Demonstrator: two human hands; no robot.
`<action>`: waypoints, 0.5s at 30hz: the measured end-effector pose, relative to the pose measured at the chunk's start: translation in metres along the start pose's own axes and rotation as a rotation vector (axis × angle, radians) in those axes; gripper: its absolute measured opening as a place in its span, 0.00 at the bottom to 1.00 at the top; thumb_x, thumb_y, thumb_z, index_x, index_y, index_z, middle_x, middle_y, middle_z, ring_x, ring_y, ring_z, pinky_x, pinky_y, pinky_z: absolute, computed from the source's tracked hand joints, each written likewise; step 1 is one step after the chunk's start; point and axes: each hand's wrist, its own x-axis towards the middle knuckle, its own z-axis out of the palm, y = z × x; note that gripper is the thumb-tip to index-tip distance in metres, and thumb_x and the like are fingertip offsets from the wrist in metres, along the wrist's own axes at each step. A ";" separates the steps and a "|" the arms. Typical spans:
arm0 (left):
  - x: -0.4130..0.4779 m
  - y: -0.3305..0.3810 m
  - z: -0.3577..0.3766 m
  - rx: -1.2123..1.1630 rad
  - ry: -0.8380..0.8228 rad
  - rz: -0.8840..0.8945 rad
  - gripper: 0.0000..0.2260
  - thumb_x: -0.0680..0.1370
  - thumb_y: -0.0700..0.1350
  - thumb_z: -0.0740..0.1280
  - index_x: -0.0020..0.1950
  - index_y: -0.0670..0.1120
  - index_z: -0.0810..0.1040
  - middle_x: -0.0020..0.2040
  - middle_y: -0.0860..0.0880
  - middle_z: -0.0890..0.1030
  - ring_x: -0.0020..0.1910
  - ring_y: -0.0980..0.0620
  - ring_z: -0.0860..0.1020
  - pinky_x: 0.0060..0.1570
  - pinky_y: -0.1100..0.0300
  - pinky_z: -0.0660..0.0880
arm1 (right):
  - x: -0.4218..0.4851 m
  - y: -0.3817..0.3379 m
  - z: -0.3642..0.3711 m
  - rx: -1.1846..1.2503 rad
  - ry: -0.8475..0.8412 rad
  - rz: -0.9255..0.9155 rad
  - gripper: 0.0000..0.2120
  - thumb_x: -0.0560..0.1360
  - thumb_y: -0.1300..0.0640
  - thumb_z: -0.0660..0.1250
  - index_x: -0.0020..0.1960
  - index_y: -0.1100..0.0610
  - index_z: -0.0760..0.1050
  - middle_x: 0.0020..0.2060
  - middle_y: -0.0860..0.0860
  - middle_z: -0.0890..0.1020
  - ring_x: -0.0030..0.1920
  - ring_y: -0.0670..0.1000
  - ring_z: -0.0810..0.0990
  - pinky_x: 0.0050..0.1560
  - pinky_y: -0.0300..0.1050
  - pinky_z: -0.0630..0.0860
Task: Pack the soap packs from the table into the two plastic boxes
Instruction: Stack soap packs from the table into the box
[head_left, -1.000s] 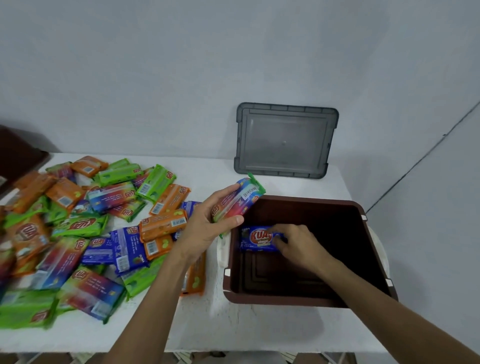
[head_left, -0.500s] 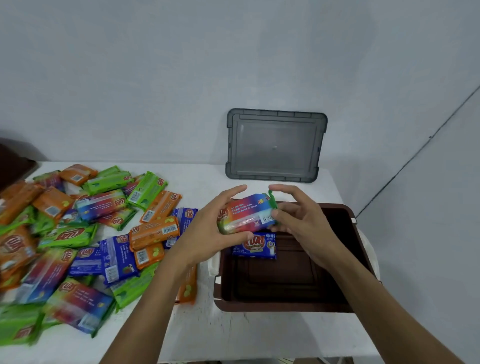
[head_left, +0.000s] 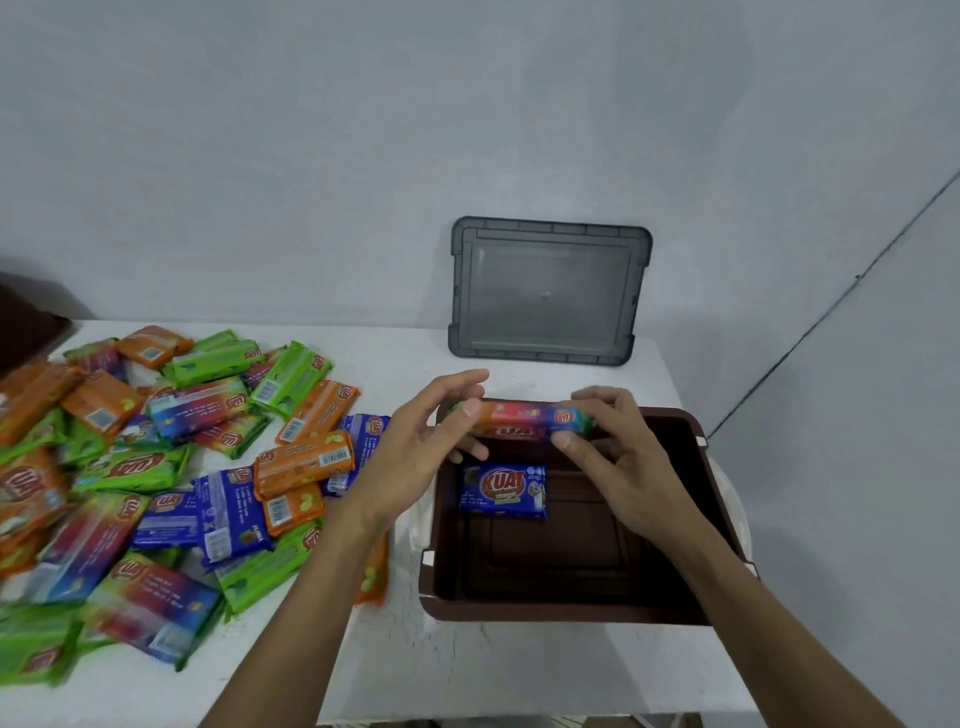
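Observation:
A brown plastic box (head_left: 566, 608) stands at the table's right end with one blue soap pack (head_left: 503, 490) lying flat near its far left corner. Above the box's far rim, a rainbow-coloured soap pack (head_left: 524, 419) is held level between both hands. My left hand (head_left: 415, 447) pinches its left end with thumb and fingers. My right hand (head_left: 618, 457) pinches its right end. A heap of several orange, green, blue and rainbow soap packs (head_left: 156, 467) covers the table's left half.
A grey box lid (head_left: 548, 291) leans upright against the wall behind the brown box. A dark brown object (head_left: 26, 332) shows at the far left edge. The white table (head_left: 415, 670) has a bare strip along its front edge.
My right hand left the blue pack in the box and rose to take the right end of the rainbow pack. Both hands then turned the pack level over the box's far rim.

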 end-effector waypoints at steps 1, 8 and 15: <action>0.000 -0.003 -0.001 0.023 -0.008 0.004 0.21 0.76 0.55 0.61 0.68 0.54 0.72 0.63 0.52 0.76 0.46 0.52 0.83 0.43 0.65 0.76 | 0.000 0.001 -0.001 0.027 0.022 0.015 0.14 0.75 0.52 0.65 0.59 0.51 0.75 0.58 0.48 0.74 0.60 0.44 0.75 0.47 0.38 0.80; 0.001 -0.031 -0.004 0.560 0.043 0.109 0.23 0.74 0.60 0.63 0.68 0.57 0.71 0.64 0.58 0.71 0.56 0.63 0.75 0.45 0.74 0.71 | -0.008 0.020 -0.017 0.087 0.094 0.202 0.20 0.75 0.54 0.65 0.67 0.50 0.71 0.59 0.47 0.77 0.59 0.48 0.79 0.46 0.46 0.83; -0.005 -0.062 -0.002 0.749 0.107 0.217 0.18 0.78 0.57 0.60 0.66 0.55 0.74 0.66 0.57 0.69 0.65 0.63 0.67 0.58 0.77 0.62 | -0.019 0.035 -0.035 -0.045 0.064 0.258 0.09 0.78 0.58 0.65 0.57 0.53 0.77 0.56 0.49 0.78 0.58 0.48 0.79 0.40 0.38 0.81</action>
